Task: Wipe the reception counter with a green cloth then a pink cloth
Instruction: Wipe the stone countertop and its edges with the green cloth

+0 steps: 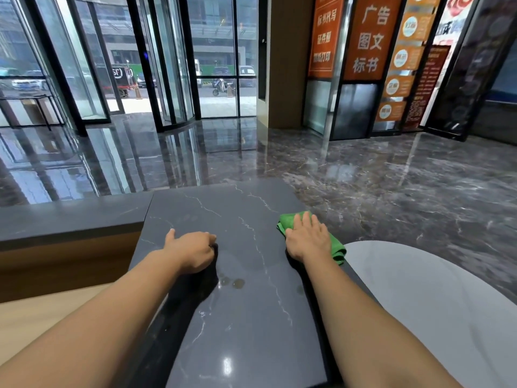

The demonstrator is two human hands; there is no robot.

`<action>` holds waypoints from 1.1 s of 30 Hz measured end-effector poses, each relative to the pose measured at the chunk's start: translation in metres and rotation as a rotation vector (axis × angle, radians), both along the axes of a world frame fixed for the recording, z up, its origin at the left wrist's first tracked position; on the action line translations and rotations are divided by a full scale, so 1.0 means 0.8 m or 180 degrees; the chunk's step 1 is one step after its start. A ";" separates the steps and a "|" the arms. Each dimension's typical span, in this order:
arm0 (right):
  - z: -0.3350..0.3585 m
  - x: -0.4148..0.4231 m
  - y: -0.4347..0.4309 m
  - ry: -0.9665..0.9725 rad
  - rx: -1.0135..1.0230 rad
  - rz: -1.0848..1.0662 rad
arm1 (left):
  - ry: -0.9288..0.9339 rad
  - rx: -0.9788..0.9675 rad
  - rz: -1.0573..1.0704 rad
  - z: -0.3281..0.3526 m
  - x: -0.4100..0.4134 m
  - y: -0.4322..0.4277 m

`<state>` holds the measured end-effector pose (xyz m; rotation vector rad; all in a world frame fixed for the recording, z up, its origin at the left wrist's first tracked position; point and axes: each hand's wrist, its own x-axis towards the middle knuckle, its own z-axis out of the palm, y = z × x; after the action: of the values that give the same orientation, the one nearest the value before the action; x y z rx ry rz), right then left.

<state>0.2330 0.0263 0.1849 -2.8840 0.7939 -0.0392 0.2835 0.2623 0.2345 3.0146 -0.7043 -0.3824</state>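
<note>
The reception counter (240, 317) is a dark grey slab with thin white veins, running away from me. A green cloth (288, 221) lies near its right edge, bunched under my right hand (307, 238), which presses flat on it with straight fingers. My left hand (193, 250) rests on the counter left of centre with its fingers curled under and nothing visible in it. No pink cloth is in view. A few faint round marks (233, 282) show on the slab between my forearms.
A lower dark ledge (70, 217) with a wood front joins the counter on the left. A pale rounded surface (433, 303) lies to the right. Beyond the far edge lies glossy marble floor (391, 177), with glass doors and orange signs behind.
</note>
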 end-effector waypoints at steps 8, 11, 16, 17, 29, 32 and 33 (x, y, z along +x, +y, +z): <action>0.003 -0.025 0.129 -0.0034 0.0232 0.0238 | -0.0002 -0.0125 0.0013 0.005 -0.025 0.038; 0.001 -0.026 0.155 -0.0028 0.0175 0.0470 | -0.0016 -0.0078 0.0011 0.005 -0.032 0.039; 0.004 -0.033 0.129 0.0064 0.0224 0.0719 | -0.0029 -0.0016 -0.0126 0.005 -0.041 0.026; 0.004 -0.034 0.119 0.0054 0.0227 0.0714 | -0.0032 -0.0016 -0.0155 0.005 -0.043 0.022; 0.005 -0.050 -0.024 0.0046 0.0208 -0.0267 | 0.0033 0.0051 -0.0571 0.003 -0.053 -0.023; 0.005 -0.054 -0.018 0.0057 0.0159 -0.0336 | -0.0020 -0.0004 -0.0637 0.004 -0.053 -0.015; 0.005 -0.056 -0.012 0.0067 0.0124 -0.0360 | -0.0040 -0.0023 -0.0649 0.004 -0.053 -0.010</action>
<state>0.1882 0.0169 0.1892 -2.8047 0.9502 -0.0060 0.2412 0.2539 0.2379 2.9487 -1.0158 -0.3651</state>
